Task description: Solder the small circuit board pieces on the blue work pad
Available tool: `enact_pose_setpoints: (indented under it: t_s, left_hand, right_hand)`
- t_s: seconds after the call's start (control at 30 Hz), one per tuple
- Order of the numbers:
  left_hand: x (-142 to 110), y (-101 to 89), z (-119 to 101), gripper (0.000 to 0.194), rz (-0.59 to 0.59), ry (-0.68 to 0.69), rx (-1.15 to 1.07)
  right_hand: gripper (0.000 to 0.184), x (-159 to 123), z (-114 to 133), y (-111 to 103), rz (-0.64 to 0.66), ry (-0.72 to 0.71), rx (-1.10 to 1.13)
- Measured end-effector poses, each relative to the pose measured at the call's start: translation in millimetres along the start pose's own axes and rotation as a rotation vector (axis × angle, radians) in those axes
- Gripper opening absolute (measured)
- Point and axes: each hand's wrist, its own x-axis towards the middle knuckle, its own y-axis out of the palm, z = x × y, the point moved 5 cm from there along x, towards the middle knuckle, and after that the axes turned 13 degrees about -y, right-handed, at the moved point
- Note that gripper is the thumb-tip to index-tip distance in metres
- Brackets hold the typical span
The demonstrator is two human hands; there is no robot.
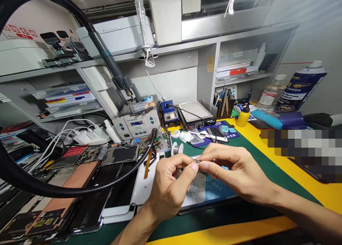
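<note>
My left hand and my right hand meet above the green mat, fingertips pinched together. Between them is a thin metal tool, seemingly tweezers; both hands pinch it. Under the hands lies an opened phone with a bluish inner plate. A white phone back cover lies just left of my left hand. A small spool of solder wire stands behind the hands.
Stacks of dismantled phones and boards fill the left side. A soldering station, a heating plate, a yellow bottle, a spray can and a thick black hose stand around. A yellow table edge runs right.
</note>
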Motion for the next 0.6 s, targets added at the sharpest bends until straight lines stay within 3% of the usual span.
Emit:
enact_pose_setpoints:
  t_s: [0.6]
  left_hand:
    - [2, 0.2, -1, 0.026, -0.060, 0.014, 0.070]
  right_hand:
    - [0.019, -3, -11, 2, -0.047, 0.112, 0.092]
